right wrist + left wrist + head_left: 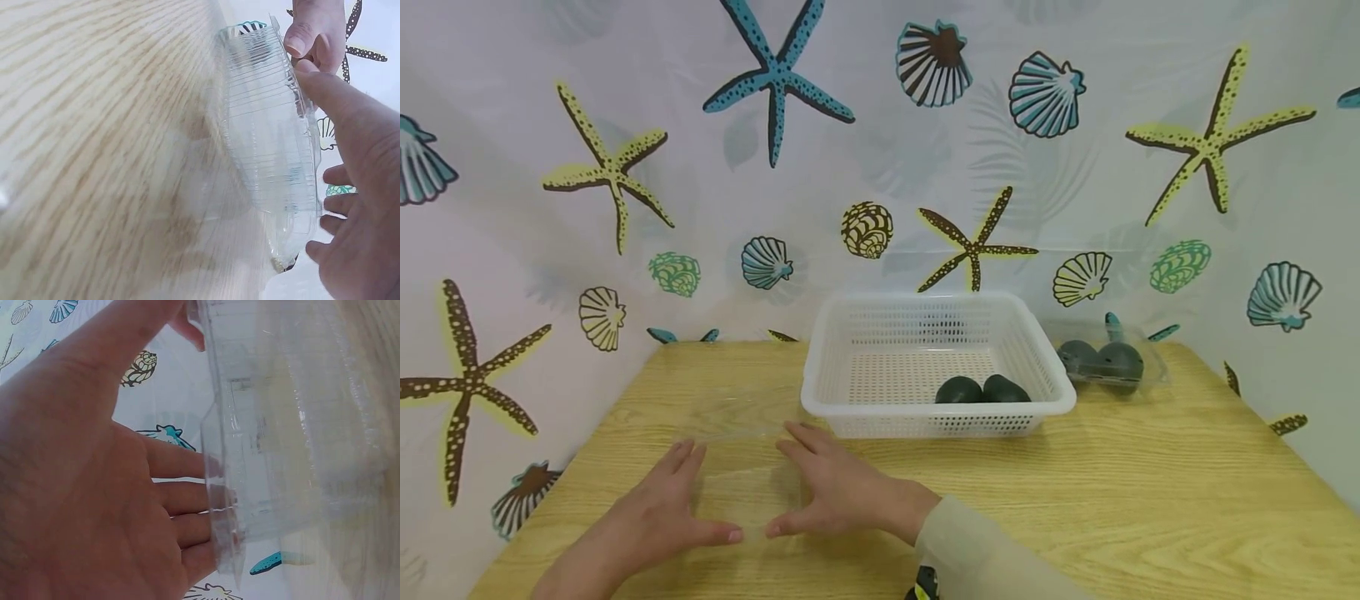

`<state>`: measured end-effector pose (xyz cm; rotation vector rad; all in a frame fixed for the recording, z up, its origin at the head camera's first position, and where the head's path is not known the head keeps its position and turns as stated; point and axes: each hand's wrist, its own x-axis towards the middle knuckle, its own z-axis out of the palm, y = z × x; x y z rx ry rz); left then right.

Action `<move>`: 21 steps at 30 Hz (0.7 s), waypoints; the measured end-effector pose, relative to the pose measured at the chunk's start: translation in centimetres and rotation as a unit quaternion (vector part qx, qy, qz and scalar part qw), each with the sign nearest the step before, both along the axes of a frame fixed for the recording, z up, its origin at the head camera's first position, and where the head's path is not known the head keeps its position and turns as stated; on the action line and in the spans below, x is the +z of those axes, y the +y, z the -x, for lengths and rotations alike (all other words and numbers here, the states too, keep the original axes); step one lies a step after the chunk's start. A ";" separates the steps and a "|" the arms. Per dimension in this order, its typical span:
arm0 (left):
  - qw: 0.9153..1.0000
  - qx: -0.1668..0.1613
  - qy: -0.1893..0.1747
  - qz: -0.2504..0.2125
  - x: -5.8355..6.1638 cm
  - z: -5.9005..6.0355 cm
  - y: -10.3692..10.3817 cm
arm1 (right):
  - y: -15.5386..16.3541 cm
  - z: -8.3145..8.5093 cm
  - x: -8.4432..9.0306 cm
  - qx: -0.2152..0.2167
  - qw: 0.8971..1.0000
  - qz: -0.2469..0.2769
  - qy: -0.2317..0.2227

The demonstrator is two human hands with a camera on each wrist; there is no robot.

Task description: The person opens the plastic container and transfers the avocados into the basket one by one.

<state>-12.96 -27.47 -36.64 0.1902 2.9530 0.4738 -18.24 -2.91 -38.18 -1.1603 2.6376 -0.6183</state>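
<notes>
A clear plastic clamshell container [748,492] lies on the table between both hands, and its see-through outline is faint in the head view. On its left side is my left hand [651,508], with the fingers extended and their tips at the rim in the left wrist view. My right hand [842,492] is at the opposite side, thumb and fingertips along the container's edge [309,134] in the right wrist view. Both thumbs point towards each other at the near side. Nothing shows inside the container [269,431].
A white perforated basket [937,423] stands behind, to the right, with two dark green avocados [958,390] in it. Beyond its right side, another clear clamshell [1153,367] holds two dark avocados [1122,364]. A patterned curtain [850,158] borders the wooden table [1112,500].
</notes>
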 end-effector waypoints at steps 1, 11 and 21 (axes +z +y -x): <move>1.000 -0.004 0.011 0.000 -0.1 -0.1 0.1 | 0.2 -0.1 0.0 -0.001 1.000 0.010 0.003; 0.997 -0.021 0.067 0.017 -0.2 -0.6 0.5 | 3.2 -0.7 0.4 0.016 0.996 0.082 0.043; 0.987 -0.043 0.155 0.011 1.1 -1.0 2.5 | 7.4 -1.9 0.9 0.014 0.993 0.106 0.051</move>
